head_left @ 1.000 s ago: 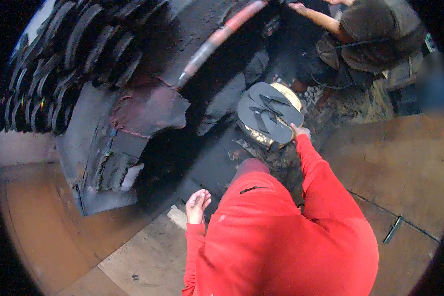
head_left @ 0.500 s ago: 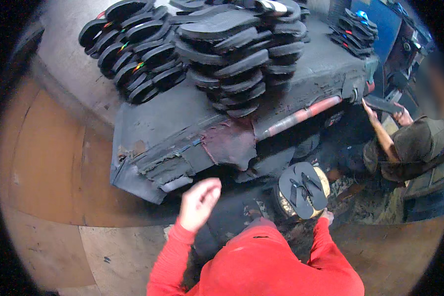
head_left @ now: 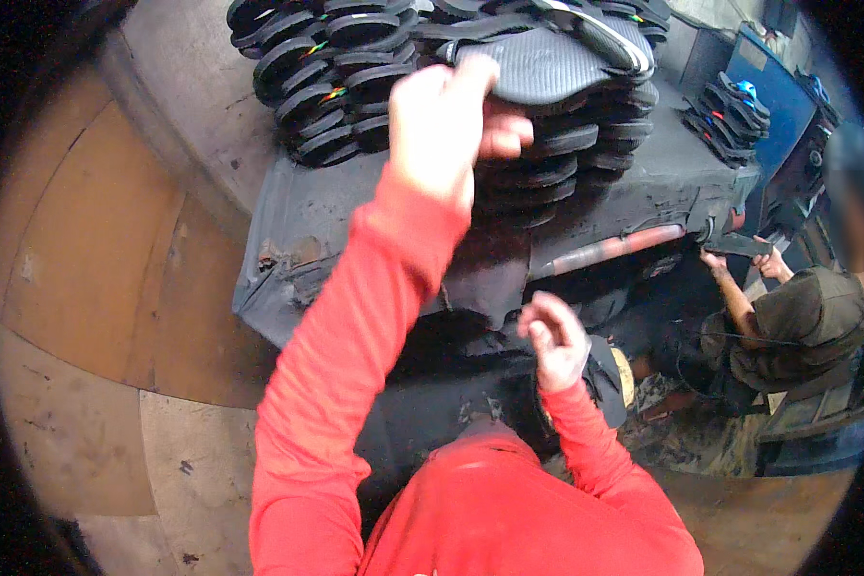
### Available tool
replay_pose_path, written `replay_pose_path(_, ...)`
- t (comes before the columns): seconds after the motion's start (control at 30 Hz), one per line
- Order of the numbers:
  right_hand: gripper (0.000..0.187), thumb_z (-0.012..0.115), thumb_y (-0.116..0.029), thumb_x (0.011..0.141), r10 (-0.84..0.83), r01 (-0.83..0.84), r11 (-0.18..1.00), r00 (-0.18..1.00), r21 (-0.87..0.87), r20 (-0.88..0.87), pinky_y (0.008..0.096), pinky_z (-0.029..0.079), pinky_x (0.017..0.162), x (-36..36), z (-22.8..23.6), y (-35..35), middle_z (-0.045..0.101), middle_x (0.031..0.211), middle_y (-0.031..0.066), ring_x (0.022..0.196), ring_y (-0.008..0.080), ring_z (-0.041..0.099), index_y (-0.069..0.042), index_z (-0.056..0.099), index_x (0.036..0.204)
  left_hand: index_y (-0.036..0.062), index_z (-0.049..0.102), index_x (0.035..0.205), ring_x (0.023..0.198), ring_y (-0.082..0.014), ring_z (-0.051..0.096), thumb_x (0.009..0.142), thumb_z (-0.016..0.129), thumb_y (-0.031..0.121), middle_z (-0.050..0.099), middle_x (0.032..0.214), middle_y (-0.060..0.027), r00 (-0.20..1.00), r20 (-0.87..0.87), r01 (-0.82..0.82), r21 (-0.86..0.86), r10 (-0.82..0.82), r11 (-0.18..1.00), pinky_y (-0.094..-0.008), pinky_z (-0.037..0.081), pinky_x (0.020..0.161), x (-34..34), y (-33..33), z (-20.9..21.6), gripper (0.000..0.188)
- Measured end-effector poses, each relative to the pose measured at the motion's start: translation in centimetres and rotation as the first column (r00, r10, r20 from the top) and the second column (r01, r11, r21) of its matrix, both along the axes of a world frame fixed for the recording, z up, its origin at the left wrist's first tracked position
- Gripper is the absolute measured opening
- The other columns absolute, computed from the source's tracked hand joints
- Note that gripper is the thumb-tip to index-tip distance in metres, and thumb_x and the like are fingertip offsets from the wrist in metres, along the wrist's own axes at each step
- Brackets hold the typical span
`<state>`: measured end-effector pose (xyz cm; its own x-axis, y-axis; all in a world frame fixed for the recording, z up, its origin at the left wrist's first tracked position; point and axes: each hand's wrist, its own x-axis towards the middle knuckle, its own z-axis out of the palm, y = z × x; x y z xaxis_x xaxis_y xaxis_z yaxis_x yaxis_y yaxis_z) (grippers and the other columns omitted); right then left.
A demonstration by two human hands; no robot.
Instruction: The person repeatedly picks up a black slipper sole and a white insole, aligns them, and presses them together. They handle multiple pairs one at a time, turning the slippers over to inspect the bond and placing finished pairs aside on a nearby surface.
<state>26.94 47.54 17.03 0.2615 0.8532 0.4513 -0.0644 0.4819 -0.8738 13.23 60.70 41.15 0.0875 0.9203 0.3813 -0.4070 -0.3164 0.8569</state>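
Left hand [head_left: 444, 120]: raised, fingers closing on the top black sandal sole [head_left: 547, 60].
Right hand [head_left: 557, 338]: loosely curled, empty, near the lap.
Stack [head_left: 557, 144]: tall beneath the left hand; likely most still unhandled.
Co-worker [head_left: 797, 322]: beyond the right hand.

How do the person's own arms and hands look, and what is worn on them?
Both arms wear long bright red sleeves that end at the wrists. The left hand and the right hand are bare: no gloves, rings or watch show.
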Motion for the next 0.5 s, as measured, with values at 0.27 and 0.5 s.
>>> replay_pose_path(0.27, 0.092, 0.077, -0.023, 0.073, 0.198, -0.196, 0.975, 0.98, 0.108, -0.011, 0.0368, 0.033, 0.11, -4.2, 8.5, 2.7, 0.046, 0.144, 0.0148, 0.132, 0.0251, 0.045, 0.0, 0.032, 0.15, 0.0026, 0.039, 0.14, 0.122, -0.0227, 0.053, 0.077, 0.084, 0.019, 0.052, 0.132, -0.0096, 0.948, -0.109, 0.252, -0.317, -0.299, 0.914, -0.0416, 0.045, 0.105, -9.7, -17.0, -18.7, 0.079)
replay_pose_path(0.5, 0.087, 0.076, -0.013, 0.072, 0.889, -0.719, 0.455, 0.327, -0.526, 0.321, 0.0386, 0.03, 0.115, -6.4, -5.0, 1.0, 0.043, 0.15, 0.0154, 0.141, 0.0286, 0.038, -0.002, 0.036, 0.149, -0.0058, 0.058, 0.126, 0.108, -0.0167, 0.06, 0.089, 0.073, 0.04, 0.065, 0.116, -0.0109, 0.957, -0.16, -0.291, -0.547, 0.243, 0.785, -0.0302, 0.047, 0.095, -15.8, -21.3, -28.1, 0.061)
